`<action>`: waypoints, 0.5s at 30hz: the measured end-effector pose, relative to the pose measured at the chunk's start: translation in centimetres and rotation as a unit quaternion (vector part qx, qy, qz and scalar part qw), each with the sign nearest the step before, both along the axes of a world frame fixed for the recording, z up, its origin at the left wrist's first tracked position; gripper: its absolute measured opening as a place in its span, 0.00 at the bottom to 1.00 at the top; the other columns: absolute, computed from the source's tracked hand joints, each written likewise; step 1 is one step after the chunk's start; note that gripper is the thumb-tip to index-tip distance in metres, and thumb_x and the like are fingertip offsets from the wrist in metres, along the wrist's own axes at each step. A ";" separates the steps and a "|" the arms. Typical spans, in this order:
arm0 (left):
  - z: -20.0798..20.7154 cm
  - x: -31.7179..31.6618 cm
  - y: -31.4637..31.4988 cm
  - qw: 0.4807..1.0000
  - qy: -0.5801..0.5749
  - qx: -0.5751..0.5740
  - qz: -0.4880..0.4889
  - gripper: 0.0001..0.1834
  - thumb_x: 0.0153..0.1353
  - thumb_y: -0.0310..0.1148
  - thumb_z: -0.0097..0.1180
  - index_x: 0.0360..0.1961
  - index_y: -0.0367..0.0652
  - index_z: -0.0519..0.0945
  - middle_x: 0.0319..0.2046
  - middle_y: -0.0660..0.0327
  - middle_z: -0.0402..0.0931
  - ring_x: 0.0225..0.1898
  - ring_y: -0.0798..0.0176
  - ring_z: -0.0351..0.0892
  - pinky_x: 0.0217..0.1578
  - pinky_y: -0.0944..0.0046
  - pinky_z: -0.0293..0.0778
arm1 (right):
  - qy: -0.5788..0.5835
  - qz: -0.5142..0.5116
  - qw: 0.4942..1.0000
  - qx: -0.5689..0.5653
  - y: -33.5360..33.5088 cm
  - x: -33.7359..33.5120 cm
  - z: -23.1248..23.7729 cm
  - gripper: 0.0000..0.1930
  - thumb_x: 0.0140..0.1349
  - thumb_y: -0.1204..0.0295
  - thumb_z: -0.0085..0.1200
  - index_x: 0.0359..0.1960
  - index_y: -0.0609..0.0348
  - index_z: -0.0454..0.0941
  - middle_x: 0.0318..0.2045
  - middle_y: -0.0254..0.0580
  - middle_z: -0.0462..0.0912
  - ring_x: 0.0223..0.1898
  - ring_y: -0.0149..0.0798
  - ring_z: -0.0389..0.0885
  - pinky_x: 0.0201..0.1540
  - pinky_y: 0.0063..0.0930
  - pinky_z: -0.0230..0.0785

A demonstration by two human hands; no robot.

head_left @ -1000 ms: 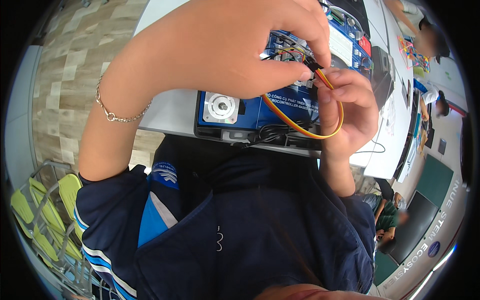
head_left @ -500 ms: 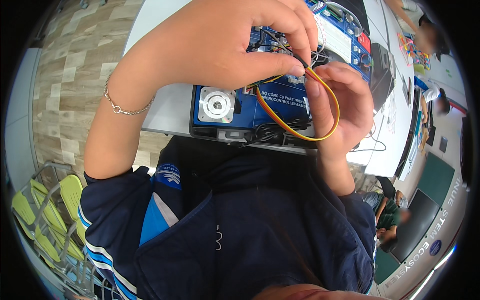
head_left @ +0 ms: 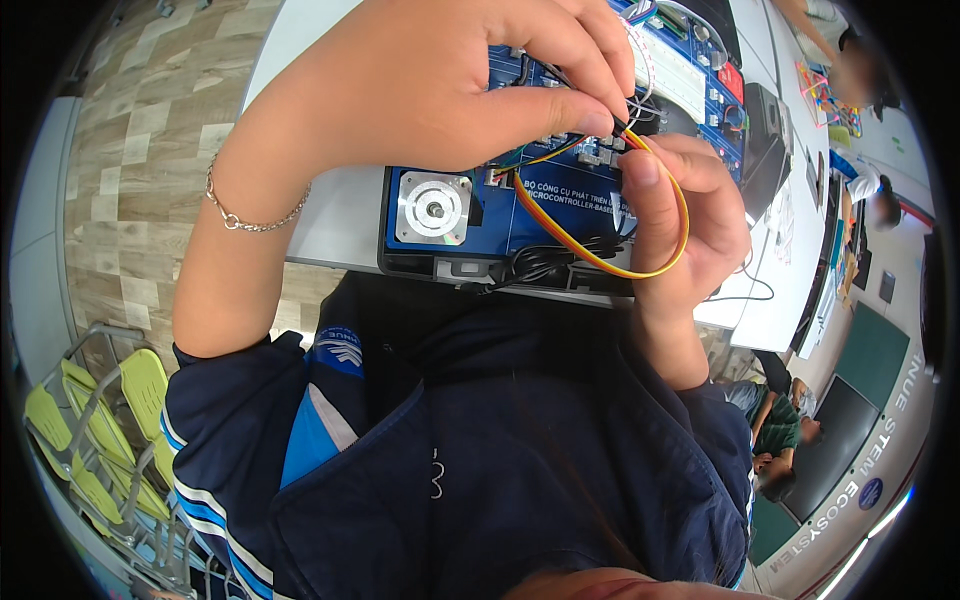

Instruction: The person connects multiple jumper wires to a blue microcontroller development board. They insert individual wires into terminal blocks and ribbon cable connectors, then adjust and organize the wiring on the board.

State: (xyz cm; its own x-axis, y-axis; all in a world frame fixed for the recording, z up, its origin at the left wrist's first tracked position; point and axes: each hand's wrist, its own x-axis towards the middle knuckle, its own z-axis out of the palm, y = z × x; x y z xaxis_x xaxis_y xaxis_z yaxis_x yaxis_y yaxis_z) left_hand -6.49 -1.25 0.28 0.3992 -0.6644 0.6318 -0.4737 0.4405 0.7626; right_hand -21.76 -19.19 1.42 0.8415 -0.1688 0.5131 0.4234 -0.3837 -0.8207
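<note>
Connector of black plastic (head_left: 620, 127) pinched in our left hand (head_left: 430, 90), seemingly for control, we apparently steady its flat yellow-and-orange cable (head_left: 570, 246) with our right hand (head_left: 700, 205), grip unclear.

The left forearm (head_left: 230, 270) rises and angles inward, carrying the left hand (head_left: 430, 90) across with its back uppermost and its thumb and forefinger pinched at the tips. The right hand (head_left: 700, 215) sits slightly lower, thumb upright, fingers curled, close beside the left fingertips.
</note>
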 end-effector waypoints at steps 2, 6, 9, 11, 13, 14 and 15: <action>-0.1 0.3 0.0 1.000 -0.012 0.009 -0.002 0.06 0.60 0.31 0.70 0.36 0.41 0.89 0.40 0.59 0.86 0.41 0.60 0.83 0.46 0.62 0.76 | 0.006 0.014 0.999 0.040 0.0 0.0 -0.1 0.08 0.62 0.86 0.64 0.42 0.70 0.82 0.39 0.48 0.85 0.39 0.30 0.83 0.44 0.20 0.74; -0.2 0.7 -0.1 0.999 -0.053 -0.003 -0.006 0.06 0.60 0.31 0.70 0.36 0.39 0.89 0.40 0.57 0.86 0.42 0.59 0.82 0.47 0.61 0.76 | 0.021 0.015 0.998 0.060 0.0 0.0 0.0 0.06 0.68 0.77 0.60 0.42 0.68 0.80 0.37 0.48 0.83 0.31 0.30 0.77 0.34 0.21 0.66; -0.3 0.7 0.1 0.999 -0.028 -0.011 -0.026 0.06 0.60 0.31 0.69 0.35 0.39 0.88 0.41 0.56 0.85 0.43 0.59 0.82 0.48 0.61 0.76 | 0.038 0.009 0.996 0.076 0.1 0.0 0.1 0.07 0.70 0.75 0.59 0.42 0.68 0.79 0.37 0.48 0.82 0.30 0.31 0.76 0.33 0.21 0.65; -0.3 0.7 0.1 0.999 -0.037 -0.007 -0.027 0.06 0.60 0.31 0.69 0.35 0.39 0.88 0.42 0.56 0.85 0.44 0.59 0.82 0.48 0.61 0.76 | 0.043 0.011 0.996 0.078 0.2 -0.1 0.2 0.08 0.70 0.74 0.59 0.43 0.68 0.79 0.36 0.48 0.82 0.30 0.31 0.76 0.33 0.22 0.65; -0.5 0.7 -0.1 0.999 -0.046 -0.008 -0.022 0.07 0.60 0.31 0.69 0.35 0.40 0.87 0.42 0.57 0.85 0.44 0.59 0.81 0.48 0.62 0.75 | 0.051 0.009 0.996 0.076 0.1 -0.1 0.3 0.09 0.70 0.74 0.59 0.44 0.69 0.79 0.36 0.47 0.83 0.30 0.31 0.76 0.33 0.22 0.65; -0.6 0.7 -0.2 0.999 -0.047 -0.011 -0.020 0.07 0.60 0.32 0.68 0.35 0.40 0.87 0.42 0.57 0.85 0.44 0.59 0.81 0.48 0.62 0.75 | 0.055 0.008 0.996 0.071 0.1 0.0 0.3 0.09 0.70 0.74 0.58 0.45 0.69 0.79 0.35 0.46 0.83 0.30 0.31 0.76 0.33 0.22 0.65; -0.6 0.6 -0.2 0.999 -0.042 -0.017 -0.019 0.07 0.60 0.32 0.68 0.35 0.40 0.87 0.43 0.57 0.84 0.44 0.59 0.81 0.48 0.62 0.75 | 0.066 -0.002 0.996 0.063 0.1 0.0 0.3 0.09 0.70 0.74 0.58 0.46 0.69 0.79 0.35 0.46 0.83 0.31 0.31 0.76 0.34 0.22 0.66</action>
State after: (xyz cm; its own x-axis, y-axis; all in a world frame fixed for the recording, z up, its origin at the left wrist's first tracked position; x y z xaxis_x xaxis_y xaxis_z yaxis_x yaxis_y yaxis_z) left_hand -5.88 -1.49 -0.34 0.3189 -0.6551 0.6850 -0.5182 0.4846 0.7047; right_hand -21.78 -19.06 1.70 0.8997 -0.2281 0.3721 0.3068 -0.2758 -0.9109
